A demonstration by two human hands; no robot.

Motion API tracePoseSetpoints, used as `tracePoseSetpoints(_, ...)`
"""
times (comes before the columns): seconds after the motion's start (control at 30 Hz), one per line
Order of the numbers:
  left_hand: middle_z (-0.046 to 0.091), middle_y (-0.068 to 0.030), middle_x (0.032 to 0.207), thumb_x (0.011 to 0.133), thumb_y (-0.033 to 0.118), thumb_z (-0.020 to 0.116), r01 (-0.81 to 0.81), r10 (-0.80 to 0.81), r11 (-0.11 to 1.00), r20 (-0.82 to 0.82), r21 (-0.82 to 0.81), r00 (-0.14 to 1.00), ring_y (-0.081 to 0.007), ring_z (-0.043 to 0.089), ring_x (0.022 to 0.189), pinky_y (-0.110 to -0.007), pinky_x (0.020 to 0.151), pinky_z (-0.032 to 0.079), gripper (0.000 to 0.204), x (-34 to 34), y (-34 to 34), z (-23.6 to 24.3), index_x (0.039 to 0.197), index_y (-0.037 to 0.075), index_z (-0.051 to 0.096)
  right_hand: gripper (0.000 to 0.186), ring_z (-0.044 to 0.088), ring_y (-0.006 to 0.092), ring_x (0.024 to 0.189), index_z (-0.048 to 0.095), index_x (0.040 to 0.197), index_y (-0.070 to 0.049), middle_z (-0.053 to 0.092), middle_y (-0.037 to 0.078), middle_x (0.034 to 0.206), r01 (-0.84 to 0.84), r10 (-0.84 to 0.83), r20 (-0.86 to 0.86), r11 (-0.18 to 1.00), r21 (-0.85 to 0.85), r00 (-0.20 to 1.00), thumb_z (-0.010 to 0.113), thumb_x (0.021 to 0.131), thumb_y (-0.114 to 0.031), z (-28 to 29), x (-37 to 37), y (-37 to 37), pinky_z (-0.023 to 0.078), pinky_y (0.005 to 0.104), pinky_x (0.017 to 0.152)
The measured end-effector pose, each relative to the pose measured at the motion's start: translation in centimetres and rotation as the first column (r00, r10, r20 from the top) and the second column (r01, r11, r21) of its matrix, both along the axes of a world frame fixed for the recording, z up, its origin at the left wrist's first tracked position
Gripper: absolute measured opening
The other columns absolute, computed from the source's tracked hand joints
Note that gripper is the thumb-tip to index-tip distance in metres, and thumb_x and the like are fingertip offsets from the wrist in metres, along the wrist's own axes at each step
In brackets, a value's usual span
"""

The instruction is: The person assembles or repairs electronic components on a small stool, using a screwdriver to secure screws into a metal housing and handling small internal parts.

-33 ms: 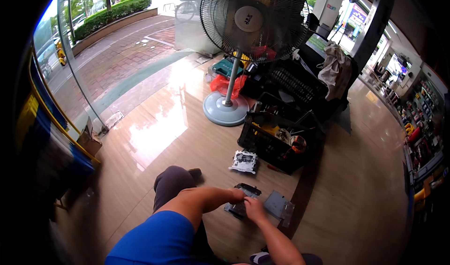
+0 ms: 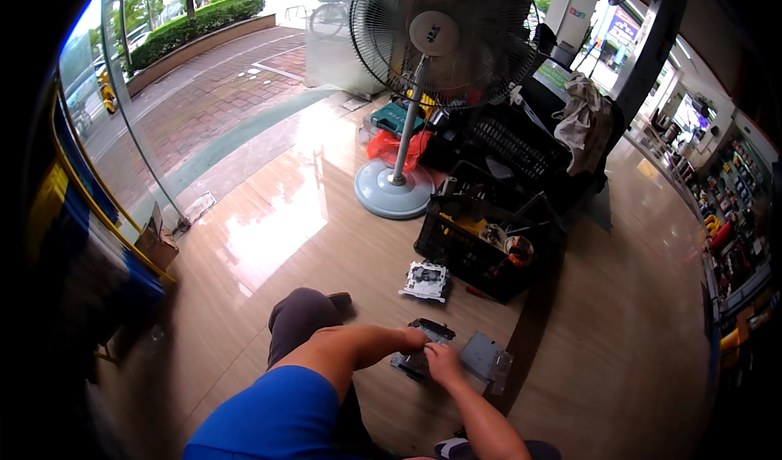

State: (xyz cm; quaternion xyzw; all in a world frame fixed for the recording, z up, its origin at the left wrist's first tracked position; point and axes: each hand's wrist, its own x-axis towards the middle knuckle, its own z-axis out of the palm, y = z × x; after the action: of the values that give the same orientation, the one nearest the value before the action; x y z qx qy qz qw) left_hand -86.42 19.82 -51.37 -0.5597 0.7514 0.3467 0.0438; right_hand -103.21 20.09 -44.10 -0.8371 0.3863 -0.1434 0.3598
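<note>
A dark, flat, boxy device (image 2: 414, 367) lies on the floor in front of me, partly covered by my hands. Over its middle, my left hand (image 2: 414, 340) is closed, its fingers bent inward. My right hand (image 2: 442, 362) meets it from the right with the fingertips pinched together. Whatever is between the fingers is hidden or too small to make out. Just right of the device lies a flat grey panel (image 2: 479, 352) with a clear-looking piece at its right end. Farther off, a white plastic frame with a dark centre (image 2: 427, 281) rests on the tiles.
A black crate (image 2: 456, 244) of tools and parts stands beyond the white frame. Behind it are a standing fan (image 2: 397, 178), a red plastic bag (image 2: 383, 146), a green case (image 2: 397, 118) and a dark basket (image 2: 509, 144). Glass edges the left side; stocked shelves (image 2: 737, 183) line the right.
</note>
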Motion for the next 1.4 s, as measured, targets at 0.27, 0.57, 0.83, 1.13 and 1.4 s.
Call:
tracePoseSetpoints(0.27, 0.064, -0.0165, 0.110, 0.089, 0.028, 0.052, 0.099, -0.099, 0.995, 0.037, 0.013, 0.994, -0.0349, 0.062, 0.103, -0.045, 0.087, 0.049, 0.031, -0.2, -0.4, 1.6, 0.117, 0.016, 0.059, 0.025, 0.065, 0.0363, 0.082, 0.067, 0.095, -0.003, 0.067, 0.018, 0.087, 0.133, -0.137, 0.015, 0.979, 0.154, 0.991, 0.062, 0.086, -0.026, 0.5, -0.2, 0.0, 0.051, 0.0401, 0.071)
tracePoseSetpoints(0.57, 0.065, -0.0168, 0.107, 0.089, 0.030, 0.052, 0.063, -0.064, 0.998, 0.066, 0.004, 0.996, -0.0348, 0.063, 0.101, -0.045, 0.086, 0.050, 0.028, -0.4, -0.3, 1.0, 0.110, 0.016, 0.063, 0.024, 0.064, 0.0368, 0.083, 0.067, 0.093, -0.005, 0.066, 0.019, 0.086, 0.063, -0.064, -0.088, 0.998, -0.012, 0.994, 0.063, 0.084, -0.027, 0.8, -0.3, -0.5, 0.051, 0.0430, 0.072)
tracePoseSetpoints(0.83, 0.066, -0.0171, 0.106, 0.088, 0.028, 0.053, 0.002, -0.002, 1.000, 0.039, 0.011, 0.999, -0.0349, 0.063, 0.100, -0.045, 0.086, 0.050, 0.025, -0.1, -0.1, -0.3, 0.107, 0.016, 0.065, 0.021, 0.063, 0.0367, 0.087, 0.068, 0.101, -0.009, 0.066, 0.018, 0.095, -0.043, 0.041, -0.022, 0.995, -0.090, 0.999, 0.061, 0.085, -0.021, 0.7, -0.2, -0.2, 0.051, 0.0420, 0.077)
tracePoseSetpoints(1.13, 0.064, -0.0150, 0.113, 0.089, 0.027, 0.054, -0.025, 0.024, 0.998, 0.010, 0.054, 1.000, -0.0318, 0.060, 0.107, -0.042, 0.091, 0.047, 0.027, -0.5, -0.1, 1.8, 0.112, 0.017, 0.062, 0.022, 0.063, 0.0370, 0.085, 0.068, 0.103, -0.010, 0.065, 0.018, 0.093, -0.011, 0.011, -0.004, 0.999, -0.050, 1.000, 0.061, 0.086, -0.023, 0.8, -0.4, -0.1, 0.051, 0.0418, 0.075)
tracePoseSetpoints(1.4, 0.065, -0.0164, 0.110, 0.090, 0.032, 0.052, 0.024, -0.023, 1.000, 0.042, -0.018, 0.999, -0.0343, 0.062, 0.103, -0.044, 0.087, 0.049, 0.029, -0.4, -0.2, -0.3, 0.112, 0.017, 0.063, 0.022, 0.063, 0.0364, 0.086, 0.068, 0.100, -0.007, 0.066, 0.019, 0.092, 0.182, -0.167, -0.100, 0.969, 0.164, 0.981, 0.063, 0.085, -0.022, 1.7, 0.2, 0.1, 0.050, 0.0413, 0.075)
